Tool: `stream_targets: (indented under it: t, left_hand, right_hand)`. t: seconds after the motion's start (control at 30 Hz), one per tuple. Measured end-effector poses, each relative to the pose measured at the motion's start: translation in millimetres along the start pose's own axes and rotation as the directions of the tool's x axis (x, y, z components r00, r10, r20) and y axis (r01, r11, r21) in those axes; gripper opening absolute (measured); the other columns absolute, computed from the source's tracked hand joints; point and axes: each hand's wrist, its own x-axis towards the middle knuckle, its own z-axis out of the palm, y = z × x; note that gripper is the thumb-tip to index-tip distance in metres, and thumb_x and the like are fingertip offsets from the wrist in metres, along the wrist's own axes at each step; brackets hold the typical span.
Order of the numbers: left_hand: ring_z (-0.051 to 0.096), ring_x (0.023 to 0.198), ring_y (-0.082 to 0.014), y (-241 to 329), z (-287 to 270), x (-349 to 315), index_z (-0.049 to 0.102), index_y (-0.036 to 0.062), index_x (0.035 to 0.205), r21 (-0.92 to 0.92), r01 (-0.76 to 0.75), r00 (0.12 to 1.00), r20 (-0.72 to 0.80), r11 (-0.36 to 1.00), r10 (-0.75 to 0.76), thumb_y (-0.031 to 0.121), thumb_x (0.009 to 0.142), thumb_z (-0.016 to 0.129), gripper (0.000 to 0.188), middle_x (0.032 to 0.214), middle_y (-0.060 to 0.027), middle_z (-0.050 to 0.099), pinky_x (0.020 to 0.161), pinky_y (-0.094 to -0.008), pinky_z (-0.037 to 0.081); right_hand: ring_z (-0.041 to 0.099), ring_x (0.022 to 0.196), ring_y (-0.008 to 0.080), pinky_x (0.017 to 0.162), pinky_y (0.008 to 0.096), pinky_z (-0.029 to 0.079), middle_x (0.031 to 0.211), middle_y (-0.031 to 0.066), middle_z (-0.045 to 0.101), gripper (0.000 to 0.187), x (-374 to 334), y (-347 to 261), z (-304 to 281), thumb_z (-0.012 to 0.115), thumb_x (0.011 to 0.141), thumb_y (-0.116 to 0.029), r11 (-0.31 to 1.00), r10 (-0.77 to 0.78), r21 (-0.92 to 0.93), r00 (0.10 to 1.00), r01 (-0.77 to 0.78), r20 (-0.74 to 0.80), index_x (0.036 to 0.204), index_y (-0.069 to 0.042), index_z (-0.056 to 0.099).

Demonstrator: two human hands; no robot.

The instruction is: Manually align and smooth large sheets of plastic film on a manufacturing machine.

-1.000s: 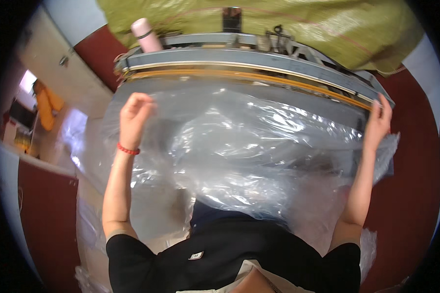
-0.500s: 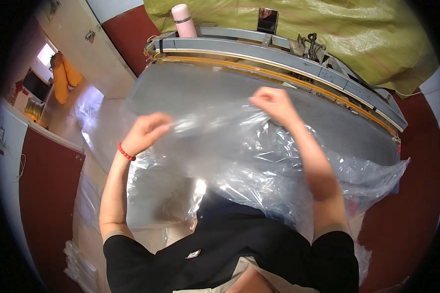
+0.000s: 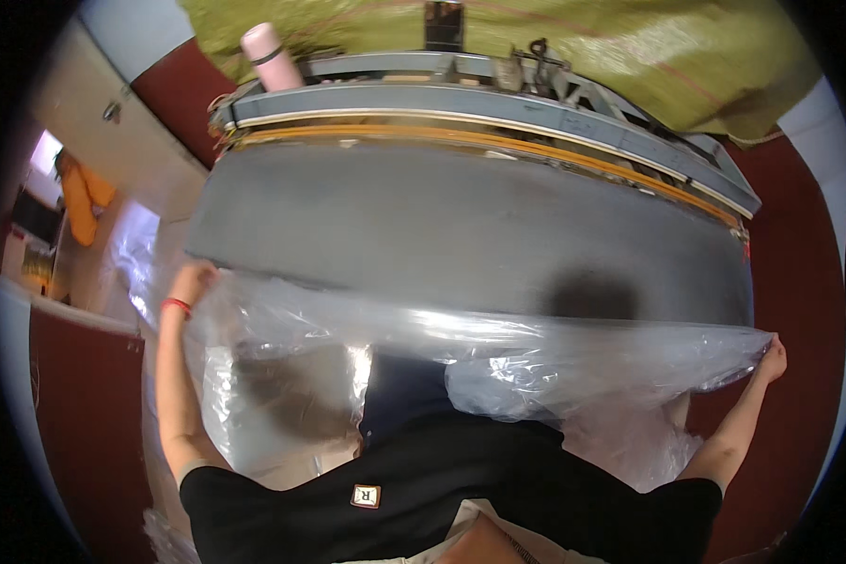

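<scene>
A clear plastic sheet (image 3: pixel 526 362) is stretched from side to side between my two hands, along the near edge of a long grey tabletop (image 3: pixel 395 216). At the table's near left corner my left hand (image 3: pixel 194 280), below a red bead bracelet (image 3: pixel 176 305), is closed on one end of the sheet. Far out to the right, just past the table's edge, my right hand (image 3: pixel 774 361) pinches the other end. The sheet's upper edge runs nearly straight, and its loose folds hang down in front of me.
Behind the tabletop runs a long metal bar machine (image 3: pixel 395 103) with an orange strip. A pink bottle (image 3: pixel 271 58) and a dark phone-like rectangle (image 3: pixel 444 25) stand near the yellow-green woven sheet (image 3: pixel 630 47). An open door (image 3: pixel 113 113) is at left; more clear plastic (image 3: pixel 136 254) lies beyond the table.
My hands have moved wide apart, left hand to the left and down, right hand to the right and down. The plastic has come off the tabletop's middle toward me and is now drawn out straight.
</scene>
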Motion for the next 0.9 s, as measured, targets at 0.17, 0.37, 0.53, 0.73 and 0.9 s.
stream_targets:
  t: [0.17,0.37,0.53,0.73,0.9]
  left_hand:
    - [0.057,0.079,-0.0185,70,-97,101,0.057,0.0009,0.095,0.080,-0.022,0.502,-0.861,0.997,0.081,0.016,0.080,0.055,0.022,0.087,-0.0104,0.061,0.071,-0.0283,0.044]
    - [0.043,0.113,-0.0235,2,-17,205,0.038,-0.0014,0.123,0.063,-0.149,0.780,-0.606,0.987,0.156,0.035,0.081,0.057,0.059,0.121,-0.0191,0.045,0.093,-0.0316,0.034]
    - [0.037,0.117,-0.0311,30,23,234,0.040,-0.0062,0.120,0.117,-0.035,0.894,-0.441,0.992,0.083,0.040,0.085,0.045,0.058,0.125,-0.0225,0.041,0.099,-0.0335,0.027]
    - [0.053,0.098,-0.0288,142,22,205,0.053,-0.0009,0.109,0.179,0.208,0.748,-0.663,0.962,-0.038,0.041,0.082,0.051,0.050,0.108,-0.0181,0.055,0.082,-0.0356,0.042]
    - [0.054,0.076,-0.0116,341,63,116,0.060,0.0034,0.095,-0.564,-0.414,0.891,-0.410,0.714,0.193,0.028,0.083,0.055,0.028,0.087,-0.0053,0.061,0.070,-0.0255,0.043]
  right_hand:
    - [0.056,0.071,0.0151,0.067,0.0298,0.044,0.079,0.0078,0.065,0.034,-12,-13,20,0.063,0.072,-0.035,0.991,-0.016,-0.132,0.999,0.011,-0.036,0.085,-0.004,0.067]
    - [0.060,0.074,0.0229,0.068,0.0354,0.046,0.080,0.0136,0.064,0.032,-31,-68,93,0.064,0.064,-0.034,0.977,0.169,-0.140,0.984,-0.160,0.060,0.079,-0.006,0.067]
    - [0.059,0.086,0.0304,0.072,0.0403,0.047,0.092,0.0137,0.061,0.025,-33,-66,89,0.049,0.075,-0.029,0.803,0.049,-0.584,0.990,-0.118,-0.132,0.087,-0.012,0.063]
    - [0.061,0.083,0.0302,0.070,0.0403,0.049,0.088,0.0154,0.062,0.019,-26,-63,91,0.046,0.079,-0.018,0.724,0.024,-0.675,0.982,-0.146,-0.186,0.087,-0.006,0.059]
    - [0.060,0.085,0.0308,0.071,0.0408,0.048,0.089,0.0172,0.062,0.021,-25,-73,105,0.040,0.082,-0.015,0.761,0.043,-0.641,0.994,-0.096,-0.097,0.092,-0.003,0.055]
